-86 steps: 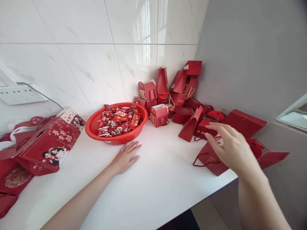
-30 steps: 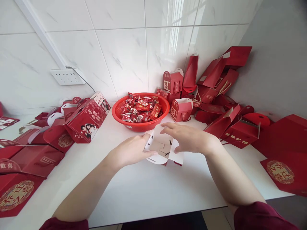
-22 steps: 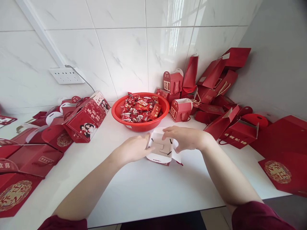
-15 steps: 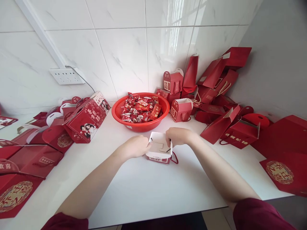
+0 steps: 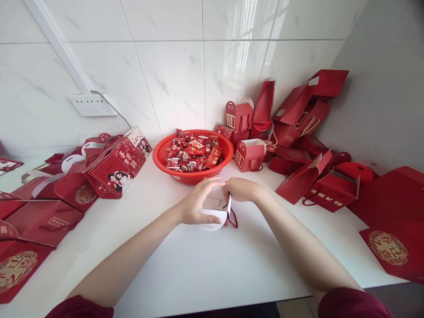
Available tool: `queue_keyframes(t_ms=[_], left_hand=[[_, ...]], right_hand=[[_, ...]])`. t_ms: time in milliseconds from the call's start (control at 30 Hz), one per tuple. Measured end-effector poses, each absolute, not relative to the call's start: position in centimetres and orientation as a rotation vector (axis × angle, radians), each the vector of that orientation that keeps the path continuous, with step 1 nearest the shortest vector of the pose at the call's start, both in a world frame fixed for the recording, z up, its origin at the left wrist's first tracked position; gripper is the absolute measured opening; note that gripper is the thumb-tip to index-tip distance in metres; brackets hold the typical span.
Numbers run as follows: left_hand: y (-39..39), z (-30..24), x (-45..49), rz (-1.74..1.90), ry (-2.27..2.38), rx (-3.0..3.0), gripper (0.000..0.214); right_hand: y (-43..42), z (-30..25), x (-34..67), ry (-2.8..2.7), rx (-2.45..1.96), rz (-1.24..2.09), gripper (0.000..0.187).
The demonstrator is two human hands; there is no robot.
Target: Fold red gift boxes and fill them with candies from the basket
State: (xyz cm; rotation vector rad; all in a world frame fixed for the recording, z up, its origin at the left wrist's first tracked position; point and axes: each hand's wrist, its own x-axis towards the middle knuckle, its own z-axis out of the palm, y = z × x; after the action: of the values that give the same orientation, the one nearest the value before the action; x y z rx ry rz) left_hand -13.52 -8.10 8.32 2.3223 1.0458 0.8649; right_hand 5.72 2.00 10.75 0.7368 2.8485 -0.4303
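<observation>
Just beyond box [image 5: 210,203], red basket [image 5: 189,178]

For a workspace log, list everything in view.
open box: one, white inside, centre
basket: one, red, behind box
packets: many, mostly red, in basket
other boxes: many, mostly red, both sides
table: one, white, underneath
tiled wall: one, white, behind
side wall: one, grey, right
socket panel: one, white, left
cable: one, grey, at panel
conduit: one, white, tiled wall
floor: one, beige, below
left hand: one, box's left
right hand: one, box's right
sleeves: two, maroon, below
</observation>
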Motion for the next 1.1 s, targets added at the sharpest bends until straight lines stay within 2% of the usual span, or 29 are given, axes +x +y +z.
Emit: queue_keyframes(t_ms=[133,267,367,467,667,733,867,967,1100], left_hand=[[-8.9,4.6,-14.4,1.215,0.991,2.044,0.104],[-9.8,2.6,-14.4,1.215,0.967,1.701,0.123],[-9.3,2.4,-14.6,1.167,0.941,1.634,0.132],[-8.6,2.4,-15.6,1.176,0.970,1.654,0.128],[-8.4,2.0,-17.6,1.165,1.012,1.785,0.108],[-8.5,2.1,-17.7,1.170,1.049,1.813,0.105],[-8.6,2.2,-17.3,1.219,1.080,1.865,0.099],[-8.6,2.0,-17.1,1.256,1.090,1.883,0.097],[-8.6,1.6,-17.0,1.294,1.064,1.866,0.098]], right_hand=[[2.9,10.1,5.5,2.891,0.595,-0.511,0.043],[3.4,9.1,5.1,2.974,0.461,-0.623,0.042],[3.1,8.6,4.8,3.050,0.488,-0.632,0.034],[2.5,8.5,4.3,3.102,0.499,-0.663,0.026],[1.6,9.9,4.9,3.128,0.396,-0.779,0.065],[2.0,11.2,5.7,3.186,0.340,-0.923,0.061],[3.5,13.3,6.4,3.472,0.546,-1.150,0.033],[4.5,13.5,4.7,3.555,0.915,-1.011,0.023],[5.7,13.0,0.1,3.146,0.887,-0.597,0.044]])
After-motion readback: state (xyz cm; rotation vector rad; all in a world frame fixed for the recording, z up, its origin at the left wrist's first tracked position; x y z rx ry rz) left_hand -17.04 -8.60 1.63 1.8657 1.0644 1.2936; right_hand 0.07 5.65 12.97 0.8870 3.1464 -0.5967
